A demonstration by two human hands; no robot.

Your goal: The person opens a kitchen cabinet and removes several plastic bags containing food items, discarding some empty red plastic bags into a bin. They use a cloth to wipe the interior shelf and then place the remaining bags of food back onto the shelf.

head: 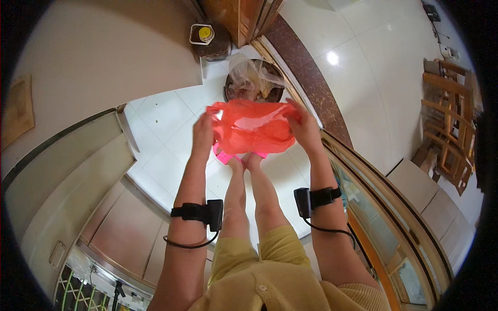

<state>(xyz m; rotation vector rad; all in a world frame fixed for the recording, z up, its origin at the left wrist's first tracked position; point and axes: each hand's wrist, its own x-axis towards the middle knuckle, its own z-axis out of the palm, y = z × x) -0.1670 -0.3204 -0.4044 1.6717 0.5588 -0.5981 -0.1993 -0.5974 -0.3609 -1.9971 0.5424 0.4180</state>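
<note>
A thin red plastic bag (pixel 253 130) is spread between my two hands, in front of my legs. My left hand (pixel 203 134) grips its left side near a handle loop. At the bag's right side, my right hand (pixel 305 126) has its fingers closed on the plastic. Just beyond the bag stands a round dark bin (pixel 230 85) on the tiled floor, with a clear plastic bag (pixel 243 70) and refuse in it. The red bag hides part of my pink slippers (pixel 221 154).
A large dark jug with a yellow cap (pixel 205 34) stands behind the bin. Glass sliding doors (pixel 373 206) and a brown stone threshold (pixel 311 74) run along the right. A cabinet (pixel 124 225) lies at the lower left; a wooden chair-like frame (pixel 449 116) is far right.
</note>
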